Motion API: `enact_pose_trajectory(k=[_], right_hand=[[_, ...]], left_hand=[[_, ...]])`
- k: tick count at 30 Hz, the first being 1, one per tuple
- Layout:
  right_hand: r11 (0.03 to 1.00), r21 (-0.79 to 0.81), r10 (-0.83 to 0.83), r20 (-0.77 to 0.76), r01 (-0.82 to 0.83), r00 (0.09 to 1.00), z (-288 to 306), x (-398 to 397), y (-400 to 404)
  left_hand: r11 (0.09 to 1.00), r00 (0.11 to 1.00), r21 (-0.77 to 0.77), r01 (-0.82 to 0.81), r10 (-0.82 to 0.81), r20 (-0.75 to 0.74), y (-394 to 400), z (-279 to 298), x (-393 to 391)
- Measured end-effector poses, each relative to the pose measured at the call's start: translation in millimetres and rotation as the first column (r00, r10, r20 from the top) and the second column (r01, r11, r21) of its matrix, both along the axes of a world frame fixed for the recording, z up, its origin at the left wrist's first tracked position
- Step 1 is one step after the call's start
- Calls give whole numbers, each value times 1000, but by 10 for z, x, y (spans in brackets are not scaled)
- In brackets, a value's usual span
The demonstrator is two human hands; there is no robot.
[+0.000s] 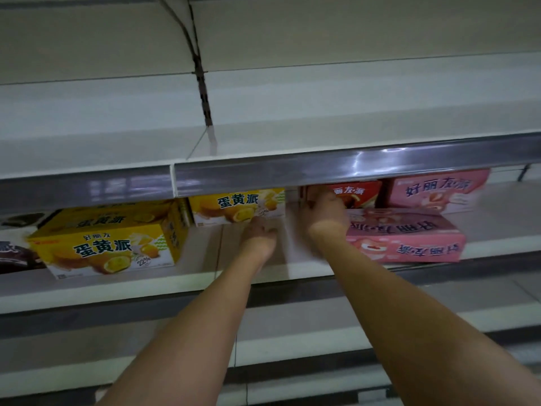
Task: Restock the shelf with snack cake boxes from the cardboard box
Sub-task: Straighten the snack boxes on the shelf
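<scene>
Red snack cake box [355,194], set deep on the shelf [497,227] with long axis across: held at its left end by right hand [325,212]; left hand [259,234], loosely curled, rests at yellow box [238,207].

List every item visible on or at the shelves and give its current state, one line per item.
Front yellow box: upright, angled, untouched.
Rear yellow box: upright, left hand at its lower right corner.
Red box: upright at the back, right hand gripping its left end.
Front pink box: lying flat, print upside down.
Rear pink box: upright.
Top shelf: bare where visible.
</scene>
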State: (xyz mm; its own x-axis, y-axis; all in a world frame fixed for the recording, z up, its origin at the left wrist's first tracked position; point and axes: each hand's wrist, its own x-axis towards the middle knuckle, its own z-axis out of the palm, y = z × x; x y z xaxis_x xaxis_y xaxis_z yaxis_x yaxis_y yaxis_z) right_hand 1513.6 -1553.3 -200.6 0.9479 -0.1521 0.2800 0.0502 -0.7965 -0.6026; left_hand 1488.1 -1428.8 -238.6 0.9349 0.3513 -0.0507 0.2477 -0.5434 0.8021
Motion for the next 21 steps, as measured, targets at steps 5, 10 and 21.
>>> enact_pose_trajectory(k=[5,10,21], right_hand=[[954,43,-301,141,297,943,27,-205,-920],[786,255,-582,-1,563,813,-220,-333,-1701],[761,557,-288,-168,332,943,-432,-431,-2115]], left_hand=[[976,996,-202,80,-84,-10,-569,14,-181],[928,977,-312,202,-212,1,-941,27,-265],[915,969,-322,243,-214,123,-1315,-54,-240]])
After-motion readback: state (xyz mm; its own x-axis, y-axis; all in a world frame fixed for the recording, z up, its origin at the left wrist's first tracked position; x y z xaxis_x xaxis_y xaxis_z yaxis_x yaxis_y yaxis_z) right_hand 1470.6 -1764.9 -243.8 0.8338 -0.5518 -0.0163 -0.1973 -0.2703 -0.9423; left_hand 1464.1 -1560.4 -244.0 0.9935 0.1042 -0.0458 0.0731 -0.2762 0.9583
